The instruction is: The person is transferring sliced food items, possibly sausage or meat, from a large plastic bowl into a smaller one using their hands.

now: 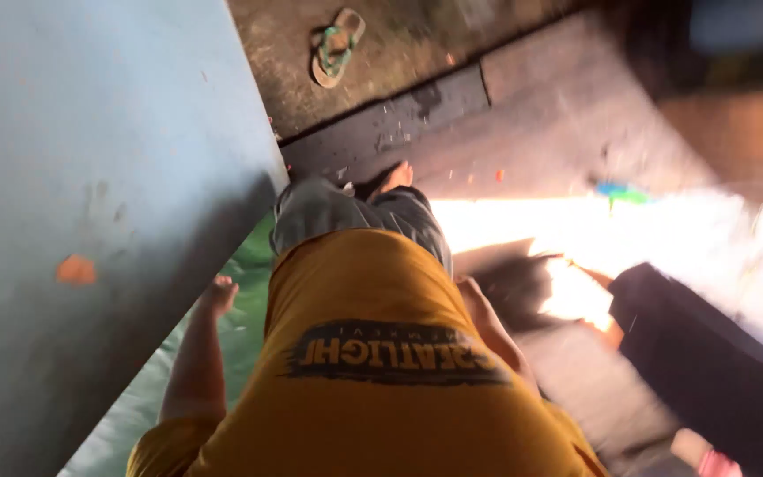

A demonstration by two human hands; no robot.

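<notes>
I look straight down my own body: a yellow shirt (pixel 373 371) with a dark print, grey shorts (pixel 346 212) and one bare foot (pixel 396 176) on a dark step. My left hand (pixel 219 294) hangs at my side next to a pale blue wall, fingers curled loosely, with nothing visible in it. My right hand (pixel 472 291) hangs at my right hip, mostly hidden behind the shirt, and its fingers cannot be made out. The picture is blurred by motion.
A pale blue wall (pixel 90 177) fills the left. A sandal (pixel 336 46) lies on rough ground at the top. A dark step edge (pixel 399 119) crosses ahead of my foot. Bright sunlight washes the floor at right, beside a dark block (pixel 708 362).
</notes>
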